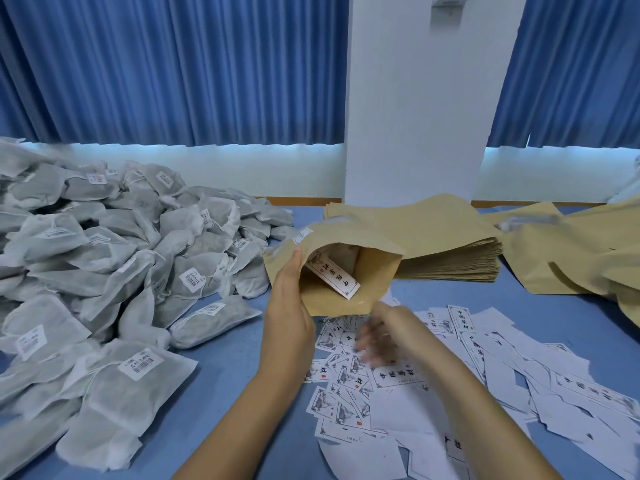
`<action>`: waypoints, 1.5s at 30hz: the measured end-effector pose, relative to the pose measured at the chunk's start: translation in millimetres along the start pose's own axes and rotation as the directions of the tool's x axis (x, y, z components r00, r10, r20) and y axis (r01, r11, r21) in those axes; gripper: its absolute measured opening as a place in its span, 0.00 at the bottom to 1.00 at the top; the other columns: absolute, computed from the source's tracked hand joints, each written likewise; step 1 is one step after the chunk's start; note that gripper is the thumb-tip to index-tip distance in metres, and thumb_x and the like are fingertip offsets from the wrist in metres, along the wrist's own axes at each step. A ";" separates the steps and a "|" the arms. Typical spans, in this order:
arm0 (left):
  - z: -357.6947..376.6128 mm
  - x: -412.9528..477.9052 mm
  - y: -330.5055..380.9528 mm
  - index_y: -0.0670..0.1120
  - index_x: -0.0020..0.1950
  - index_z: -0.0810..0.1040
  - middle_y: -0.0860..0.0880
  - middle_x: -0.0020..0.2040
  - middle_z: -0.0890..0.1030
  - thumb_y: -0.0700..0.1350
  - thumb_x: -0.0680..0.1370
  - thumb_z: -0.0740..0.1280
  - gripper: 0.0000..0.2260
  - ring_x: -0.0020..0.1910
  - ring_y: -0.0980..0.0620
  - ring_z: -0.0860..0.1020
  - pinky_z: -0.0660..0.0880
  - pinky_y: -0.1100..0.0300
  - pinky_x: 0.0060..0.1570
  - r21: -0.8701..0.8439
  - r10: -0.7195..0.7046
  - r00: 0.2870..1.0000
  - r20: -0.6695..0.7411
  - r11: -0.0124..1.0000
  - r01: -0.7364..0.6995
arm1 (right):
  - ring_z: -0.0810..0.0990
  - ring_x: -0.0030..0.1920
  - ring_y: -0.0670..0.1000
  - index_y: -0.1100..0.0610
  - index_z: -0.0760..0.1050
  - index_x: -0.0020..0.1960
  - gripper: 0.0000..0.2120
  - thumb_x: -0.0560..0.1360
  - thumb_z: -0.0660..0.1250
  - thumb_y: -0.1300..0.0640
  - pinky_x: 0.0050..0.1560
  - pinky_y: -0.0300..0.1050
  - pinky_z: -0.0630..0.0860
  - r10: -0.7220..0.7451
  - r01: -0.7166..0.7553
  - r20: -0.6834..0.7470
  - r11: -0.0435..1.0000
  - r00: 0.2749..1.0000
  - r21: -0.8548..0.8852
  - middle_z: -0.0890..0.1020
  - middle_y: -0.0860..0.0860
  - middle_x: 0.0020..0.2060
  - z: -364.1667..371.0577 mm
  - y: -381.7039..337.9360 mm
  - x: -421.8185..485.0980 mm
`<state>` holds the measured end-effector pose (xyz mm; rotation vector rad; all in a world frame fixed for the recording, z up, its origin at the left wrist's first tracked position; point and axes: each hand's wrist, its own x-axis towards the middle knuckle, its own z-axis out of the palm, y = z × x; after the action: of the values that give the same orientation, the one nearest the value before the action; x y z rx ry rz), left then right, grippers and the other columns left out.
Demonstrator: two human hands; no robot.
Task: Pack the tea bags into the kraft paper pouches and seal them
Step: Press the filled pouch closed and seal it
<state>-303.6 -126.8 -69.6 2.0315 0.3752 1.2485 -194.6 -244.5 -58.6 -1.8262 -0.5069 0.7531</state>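
One open brown kraft paper pouch (pixel 377 278) is held above the blue table (pixel 225 375), its mouth tilted toward the person. The left hand (pixel 287 306) grips the pouch's left side, with the thumb laid up along the mouth's rim and the other fingers hidden behind the paper. One white printed card (pixel 332 277) pokes out of the opening, and one grey mesh tea bag (pixel 343 258) shows deeper inside. The right hand (pixel 384 334) hovers just below the pouch over the scattered white printed cards (pixel 485 358); it is blurred, and whether its fingers are spread or pinch a card cannot be told. To the left lies a heap of labelled grey tea bags (pixel 121 258), too many to count. Behind the pouch sits one stack of flat kraft pouches (pixel 433 237), with more loose kraft pouches (pixel 571 258) to its right. Blue curtains (pixel 173 64) and a white pillar (pixel 415 116) stand beyond.
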 end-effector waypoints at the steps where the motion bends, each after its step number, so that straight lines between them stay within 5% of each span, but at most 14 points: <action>1: 1.7 -1.9 0.2 0.53 0.75 0.60 0.53 0.70 0.68 0.31 0.72 0.51 0.33 0.70 0.61 0.65 0.61 0.65 0.70 0.041 0.000 0.999 0.036 0.999 -0.002 | 0.83 0.35 0.60 0.63 0.76 0.46 0.13 0.77 0.56 0.56 0.34 0.45 0.79 -0.011 -0.004 0.092 0.986 0.996 0.166 0.85 0.60 0.40 1.3 1.1 3.4; 4: 2.6 -4.7 3.6 0.58 0.76 0.56 0.53 0.63 0.72 0.30 0.70 0.60 0.40 0.62 0.51 0.72 0.62 0.40 0.69 0.460 -0.066 0.990 0.122 0.888 0.003 | 0.84 0.42 0.64 0.60 0.74 0.53 0.13 0.78 0.54 0.56 0.36 0.47 0.81 -0.165 0.121 0.037 0.840 0.986 0.529 0.85 0.59 0.42 3.8 1.4 13.4; 7: -0.3 0.4 10.4 0.56 0.69 0.69 0.51 0.59 0.76 0.33 0.63 0.68 0.36 0.61 0.48 0.74 0.55 0.28 0.65 0.731 -0.004 0.987 0.159 0.673 -0.115 | 0.84 0.35 0.60 0.66 0.73 0.51 0.09 0.79 0.54 0.65 0.32 0.43 0.80 -0.171 0.176 -0.047 0.915 0.984 0.364 0.84 0.60 0.34 5.1 5.2 17.5; 10: 5.2 4.2 8.4 0.45 0.56 0.75 0.44 0.70 0.71 0.34 0.63 0.67 0.22 0.71 0.43 0.68 0.51 0.37 0.70 0.681 0.102 0.932 0.347 0.656 -0.325 | 0.81 0.27 0.57 0.68 0.73 0.45 0.10 0.77 0.53 0.72 0.26 0.42 0.76 -0.160 0.166 -0.051 0.968 0.986 0.190 0.82 0.62 0.29 11.7 8.7 16.0; 12: 18.6 0.8 4.1 0.43 0.70 0.68 0.45 0.74 0.66 0.38 0.73 0.66 0.25 0.72 0.46 0.65 0.49 0.54 0.73 0.598 0.051 0.887 0.459 0.721 -0.350 | 0.78 0.23 0.55 0.69 0.73 0.43 0.09 0.76 0.55 0.72 0.26 0.42 0.75 -0.163 0.168 -0.044 0.964 0.986 0.204 0.81 0.61 0.27 14.1 7.6 16.4; 14: 27.6 -6.1 3.0 0.39 0.74 0.64 0.43 0.74 0.66 0.40 0.75 0.68 0.28 0.71 0.47 0.67 0.56 0.60 0.72 0.551 0.044 0.867 0.497 0.756 -0.354 | 0.77 0.24 0.53 0.68 0.75 0.43 0.08 0.75 0.57 0.71 0.31 0.44 0.77 -0.186 0.199 -0.076 0.952 0.980 0.234 0.80 0.58 0.26 11.8 7.1 17.1; 18: 32.6 -10.5 5.9 0.37 0.59 0.80 0.40 0.60 0.80 0.42 0.64 0.80 0.26 0.58 0.45 0.80 0.77 0.53 0.56 0.510 0.218 0.876 0.431 0.742 -0.435 | 0.80 0.35 0.54 0.63 0.77 0.38 0.11 0.76 0.60 0.60 0.40 0.45 0.74 -0.185 0.204 -0.087 0.896 0.979 0.393 0.81 0.57 0.32 4.1 7.2 15.9; 22: 29.6 -12.6 4.5 0.42 0.52 0.84 0.47 0.52 0.84 0.37 0.50 0.83 0.30 0.51 0.50 0.83 0.78 0.64 0.44 0.500 0.232 0.884 0.405 0.753 -0.427 | 0.83 0.45 0.63 0.67 0.79 0.44 0.14 0.77 0.64 0.55 0.53 0.58 0.77 -0.135 0.212 -0.272 0.937 0.953 0.277 0.83 0.66 0.45 3.0 10.7 22.0; 25: 28.8 -11.4 0.8 0.43 0.42 0.83 0.50 0.39 0.82 0.29 0.49 0.79 0.23 0.38 0.49 0.79 0.74 0.62 0.30 0.510 0.280 0.894 0.350 0.744 -0.432 | 0.82 0.37 0.57 0.63 0.79 0.39 0.08 0.74 0.69 0.59 0.43 0.52 0.78 -0.145 0.280 -0.397 0.909 0.906 0.308 0.83 0.62 0.39 -0.6 13.6 21.0; 30: 27.1 -13.4 -0.2 0.44 0.45 0.83 0.50 0.42 0.81 0.34 0.55 0.79 0.21 0.38 0.48 0.77 0.73 0.57 0.33 0.542 0.314 0.882 0.351 0.701 -0.465 | 0.76 0.40 0.54 0.68 0.78 0.42 0.08 0.74 0.69 0.62 0.47 0.54 0.76 -0.156 0.360 -0.530 0.881 0.833 0.307 0.80 0.66 0.38 -12.8 14.2 21.3; 33: 28.1 -11.6 -2.9 0.43 0.43 0.81 0.48 0.40 0.78 0.32 0.58 0.78 0.17 0.36 0.48 0.74 0.71 0.55 0.31 0.553 0.314 0.906 0.284 0.719 -0.422 | 0.81 0.41 0.52 0.59 0.79 0.40 0.04 0.73 0.69 0.64 0.43 0.43 0.77 -0.081 0.338 -0.485 0.814 0.871 0.472 0.83 0.53 0.38 -16.5 13.9 21.5; 37: 31.9 -13.0 -7.5 0.42 0.37 0.76 0.48 0.35 0.74 0.28 0.58 0.77 0.16 0.32 0.49 0.70 0.67 0.57 0.28 0.525 0.356 0.889 0.288 0.718 -0.457 | 0.80 0.34 0.47 0.58 0.79 0.38 0.06 0.73 0.70 0.63 0.32 0.38 0.76 -0.032 0.375 -0.494 0.694 0.869 0.614 0.83 0.50 0.33 -16.2 13.8 21.1; 45: 38.8 -20.4 1.5 0.43 0.39 0.75 0.48 0.37 0.73 0.27 0.51 0.71 0.21 0.33 0.50 0.69 0.65 0.59 0.29 0.596 0.297 0.908 0.296 0.685 -0.418 | 0.80 0.39 0.50 0.57 0.81 0.38 0.06 0.74 0.71 0.62 0.39 0.39 0.77 -0.020 0.421 -0.585 0.714 0.811 0.559 0.83 0.51 0.36 -18.8 18.7 23.9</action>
<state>-280.2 -155.8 -92.8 2.9188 0.3658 1.2535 -164.5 -248.2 -77.5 -1.1615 -0.0479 0.1554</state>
